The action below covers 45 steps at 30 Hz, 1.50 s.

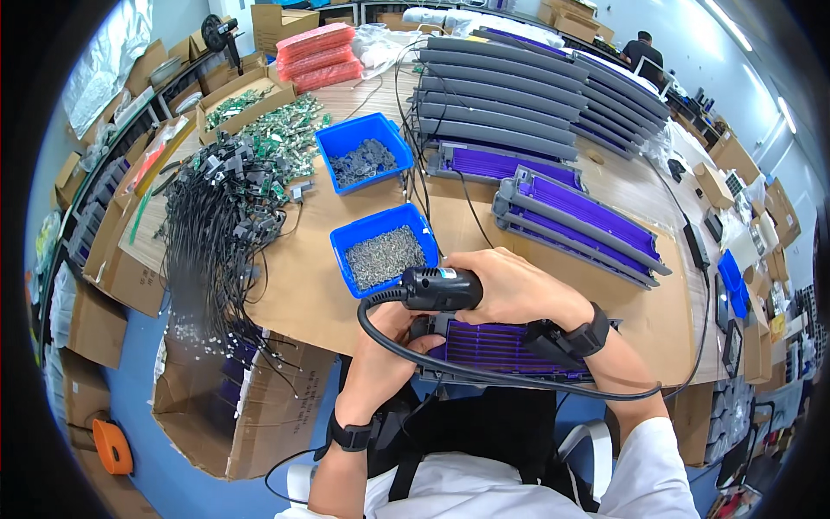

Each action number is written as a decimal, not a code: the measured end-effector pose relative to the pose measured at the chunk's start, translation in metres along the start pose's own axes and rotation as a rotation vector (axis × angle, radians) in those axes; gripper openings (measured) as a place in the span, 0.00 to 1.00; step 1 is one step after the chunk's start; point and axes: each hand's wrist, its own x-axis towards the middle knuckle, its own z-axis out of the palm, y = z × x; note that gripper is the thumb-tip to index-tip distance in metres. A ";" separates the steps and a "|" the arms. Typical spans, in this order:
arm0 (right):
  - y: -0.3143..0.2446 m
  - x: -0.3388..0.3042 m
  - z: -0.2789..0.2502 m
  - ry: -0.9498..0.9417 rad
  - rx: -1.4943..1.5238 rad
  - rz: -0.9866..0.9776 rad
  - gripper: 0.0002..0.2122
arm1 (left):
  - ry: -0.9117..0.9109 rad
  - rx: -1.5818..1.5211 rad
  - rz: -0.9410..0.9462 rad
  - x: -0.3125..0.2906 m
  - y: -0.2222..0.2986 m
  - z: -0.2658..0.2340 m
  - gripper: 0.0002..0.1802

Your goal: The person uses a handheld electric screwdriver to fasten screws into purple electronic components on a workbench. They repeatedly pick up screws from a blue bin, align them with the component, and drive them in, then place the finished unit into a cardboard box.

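My right hand (pixel 510 281) is wrapped round a black electric screwdriver (pixel 443 290), whose thick cable loops down across my forearms. It is over the left end of a long grey housing with a slatted purple inside (pixel 493 346) at the table's near edge. My left hand (pixel 393 337) grips that same end, its thumb on the housing and its other fingers partly hidden by the screwdriver. The screwdriver's tip is hidden. Just beyond stands a blue bin (pixel 337 253) filled with small metal screws.
Another blue bin (pixel 327 138) contains grey plastic pieces. Black cables with connectors (pixel 216 216) and green circuit boards (pixel 290 121) lie heaped on the left. Similar housings (pixel 579 225) are stacked beyond my right hand. A cardboard box (pixel 285 406) stands below the table's left edge. A person (pixel 641 54) is far back.
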 end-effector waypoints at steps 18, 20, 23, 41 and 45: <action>0.004 -0.002 0.001 0.042 0.034 -0.020 0.20 | 0.038 0.101 0.025 0.002 0.000 0.002 0.19; 0.005 -0.001 0.002 0.041 0.028 -0.020 0.20 | 0.027 0.091 0.012 0.003 0.001 0.001 0.19; 0.004 0.000 0.001 0.031 0.013 -0.015 0.20 | 0.018 0.107 -0.012 0.003 -0.001 -0.001 0.19; 0.004 -0.001 0.000 0.011 0.017 0.020 0.23 | 0.042 0.086 -0.011 0.001 -0.006 0.000 0.20; 0.002 -0.001 0.000 0.008 0.006 0.034 0.23 | 0.050 0.089 0.006 0.001 -0.008 0.000 0.20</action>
